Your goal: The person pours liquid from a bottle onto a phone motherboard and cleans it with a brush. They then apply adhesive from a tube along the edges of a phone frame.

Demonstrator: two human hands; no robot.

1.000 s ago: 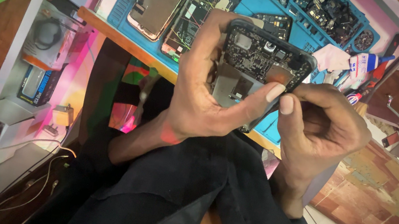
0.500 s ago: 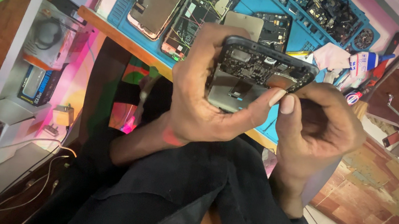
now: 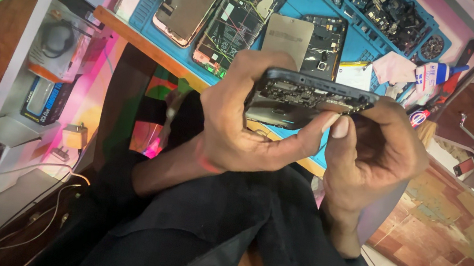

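Opened phone point(image 3: 306, 99), above the blue mat point(image 3: 304, 6): light, rigid, fragile exposed circuitry; best held by its edges. Left hand point(image 3: 245, 122) clamps frame; right hand point(image 3: 374, 146) pinches its near edge.

Two hands point(image 3: 237, 133) point(image 3: 379, 153) are holding one opened phone point(image 3: 310, 97); three more opened phones point(image 3: 191, 0) point(image 3: 241, 16) point(image 3: 327, 41) are lying on one blue mat point(image 3: 304, 3)

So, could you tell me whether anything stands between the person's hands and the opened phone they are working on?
Nothing visible does. The left hand already grips the opened phone by its edges, and the right hand touches its right end, thumb beside the left thumb. The blue mat with other phones lies behind.
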